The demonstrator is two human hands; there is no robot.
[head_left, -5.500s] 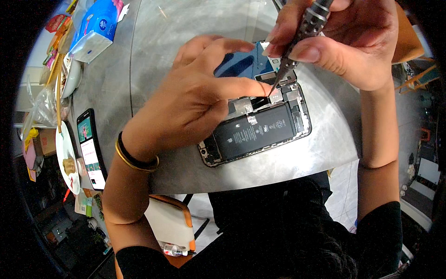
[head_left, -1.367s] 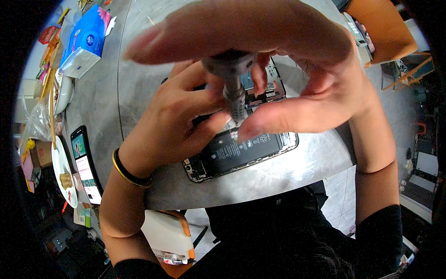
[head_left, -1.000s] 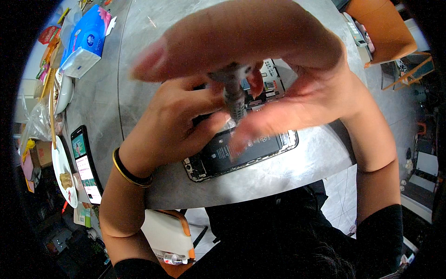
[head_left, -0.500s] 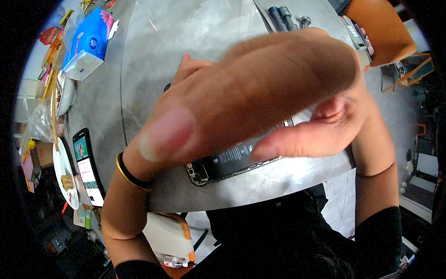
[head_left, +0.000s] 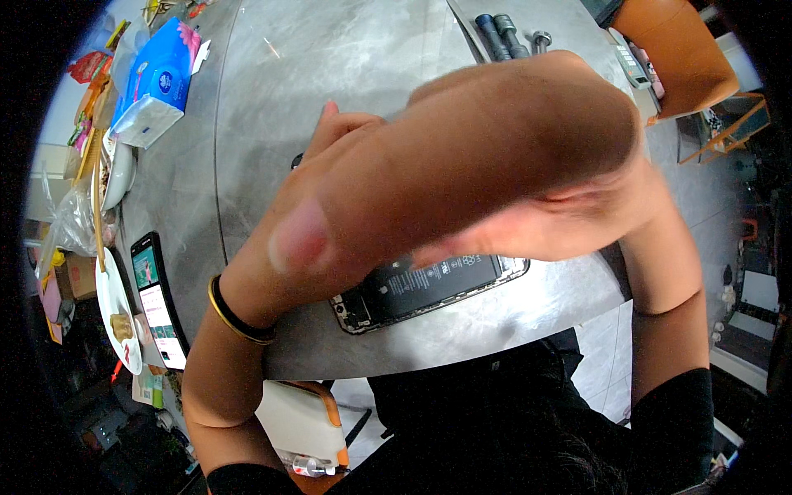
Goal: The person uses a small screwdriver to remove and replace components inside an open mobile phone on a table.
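Observation:
My right hand (head_left: 511, 165) is raised close to the camera. One long finger stretches leftward across the view, with the thumb below it; I see nothing held there. Behind it, my left hand (head_left: 293, 190) reaches in over the table with black and gold bands at its wrist. A raised fingertip shows, but most of its fingers are hidden. Below both hands lies an opened smartphone (head_left: 404, 301), its dark battery and inner parts exposed. The right hand covers the phone's upper edge. A small black item (head_left: 297, 160) peeks out beside the left hand; its kind is unclear.
On the left side are a lit phone (head_left: 158, 301), a white plate (head_left: 106, 289) with food scraps, a blue tissue pack (head_left: 157, 82) and a clear plastic bag (head_left: 70, 219). Dark metal tools (head_left: 503, 37) lie at the far edge. An orange chair (head_left: 685, 58) stands far right.
My right thumb has moved up and left, closer to the long finger, uncovering more of the opened smartphone's right end. The right fingertip has shifted slightly rightward. My left hand has barely moved.

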